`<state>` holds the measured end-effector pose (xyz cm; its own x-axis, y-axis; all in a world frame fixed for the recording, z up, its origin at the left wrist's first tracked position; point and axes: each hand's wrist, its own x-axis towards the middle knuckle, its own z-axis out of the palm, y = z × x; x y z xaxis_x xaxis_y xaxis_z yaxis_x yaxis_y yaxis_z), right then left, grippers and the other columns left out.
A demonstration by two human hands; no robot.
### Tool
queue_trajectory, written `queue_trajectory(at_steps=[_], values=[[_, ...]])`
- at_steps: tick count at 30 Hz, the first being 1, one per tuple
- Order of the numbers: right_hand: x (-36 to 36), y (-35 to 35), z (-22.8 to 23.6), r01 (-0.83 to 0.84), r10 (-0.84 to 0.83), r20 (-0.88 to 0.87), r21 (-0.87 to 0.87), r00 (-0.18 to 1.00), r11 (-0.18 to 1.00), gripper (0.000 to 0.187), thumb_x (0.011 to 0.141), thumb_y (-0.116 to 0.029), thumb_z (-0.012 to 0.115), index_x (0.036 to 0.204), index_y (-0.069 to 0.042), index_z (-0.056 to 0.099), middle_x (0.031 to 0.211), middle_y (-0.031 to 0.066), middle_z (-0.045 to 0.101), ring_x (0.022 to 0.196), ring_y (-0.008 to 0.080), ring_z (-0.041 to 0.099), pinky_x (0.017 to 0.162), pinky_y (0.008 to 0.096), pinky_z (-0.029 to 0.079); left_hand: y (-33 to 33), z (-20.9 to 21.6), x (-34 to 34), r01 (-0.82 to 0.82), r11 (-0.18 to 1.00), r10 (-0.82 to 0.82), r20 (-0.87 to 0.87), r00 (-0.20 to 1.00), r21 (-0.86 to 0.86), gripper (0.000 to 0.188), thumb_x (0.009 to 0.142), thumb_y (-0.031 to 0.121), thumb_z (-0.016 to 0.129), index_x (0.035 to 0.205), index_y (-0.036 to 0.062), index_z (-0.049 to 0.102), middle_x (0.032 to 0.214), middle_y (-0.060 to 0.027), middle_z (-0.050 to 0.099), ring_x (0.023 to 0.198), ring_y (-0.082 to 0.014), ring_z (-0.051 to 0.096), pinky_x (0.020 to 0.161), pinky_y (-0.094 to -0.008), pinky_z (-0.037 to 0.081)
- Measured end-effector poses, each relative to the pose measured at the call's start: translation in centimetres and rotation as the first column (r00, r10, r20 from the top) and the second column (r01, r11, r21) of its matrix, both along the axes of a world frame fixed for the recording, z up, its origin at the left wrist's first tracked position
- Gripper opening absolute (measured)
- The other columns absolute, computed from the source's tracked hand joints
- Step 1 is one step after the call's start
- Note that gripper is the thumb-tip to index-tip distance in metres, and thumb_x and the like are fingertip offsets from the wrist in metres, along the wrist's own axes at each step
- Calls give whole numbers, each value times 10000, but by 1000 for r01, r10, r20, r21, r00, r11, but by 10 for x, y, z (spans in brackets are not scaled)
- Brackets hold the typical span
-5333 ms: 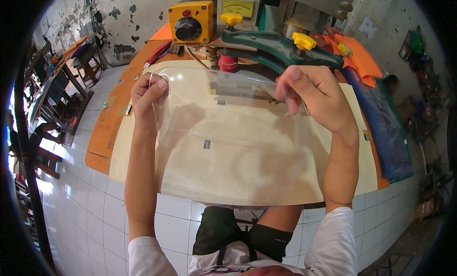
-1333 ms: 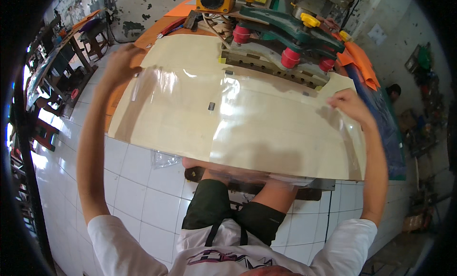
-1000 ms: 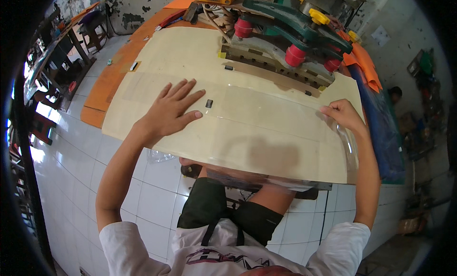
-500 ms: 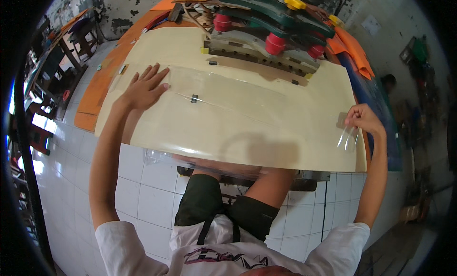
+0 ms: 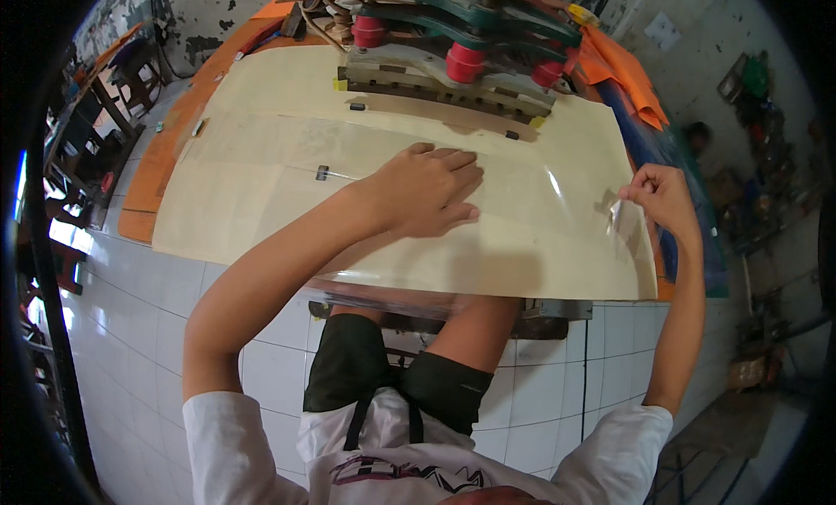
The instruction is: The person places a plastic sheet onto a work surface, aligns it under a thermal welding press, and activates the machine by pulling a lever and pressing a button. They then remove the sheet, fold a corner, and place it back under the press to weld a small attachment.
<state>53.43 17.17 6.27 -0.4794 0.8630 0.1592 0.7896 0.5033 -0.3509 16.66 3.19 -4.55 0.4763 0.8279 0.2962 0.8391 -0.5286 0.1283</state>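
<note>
My left hand (image 5: 433,191) lies flat, fingers spread, on a clear plastic sheet (image 5: 549,187) near the middle of the cream work surface (image 5: 270,78). At the right edge of that surface, my right hand (image 5: 660,196) pinches the clear sheet, which is lifted and creased there. The sheet's near edge hangs over the front of the surface, above my lap. Small dark marker blocks sit on the surface: one left of my left hand (image 5: 322,172), and two further back, a left block (image 5: 357,107) and a right block (image 5: 512,134).
A dark green press (image 5: 470,26) with red cylinders stands at the back over the surface. Orange sheets (image 5: 623,78) and blue plastic (image 5: 688,209) lie at the right. An orange-brown tabletop (image 5: 144,191) shows at the left. White floor tiles (image 5: 270,357) lie below.
My left hand has slid right across the plastic, from the left part of the surface to its middle. My right hand keeps its pinch at the right edge. The view has shifted slightly.
</note>
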Motion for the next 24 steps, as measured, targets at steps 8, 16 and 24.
queue_trajectory(at_steps=[8, 16, 24], values=[[16, -23, 0, -87, 84, 193, 7, 978, 996, 160, 737, -96, 813, 808, -1, 707, 622, 58, 604, 578, 110, 561, 555, 279, 426, 53, -43, -1, -40, 995, 36, -54, 998, -90, 692, 1031, 537, 371, 1485, 15, 393, 1584, -212, 341, 1488, -334, 299, 1195, -546, 256], [14, -5, -14, 57, 3, -355, 158, 935, 986, 72, 852, -55, 718, 883, 8, 704, 749, 13, 678, 677, 60, 580, 631, 251, 469, 90, -46, 16, -94, 993, 94, -13, 996, -72, 705, 1031, 507, 385, 1492, -25, 372, 1575, -257, 325, 1487, -386, 275, 1212, -568, 199], [-35, -127, -40, -56, 202, -163, 631, 966, 774, 121, 800, 14, 731, 912, -31, 736, 857, 107, 677, 815, 268, 666, 732, 338, 523, 86, -52, 12, -83, 990, 73, 87, 994, 115, 607, 962, 405, 510, 1378, -37, 495, 1386, -260, 479, 1307, -419, 446, 1126, -519, 333]])
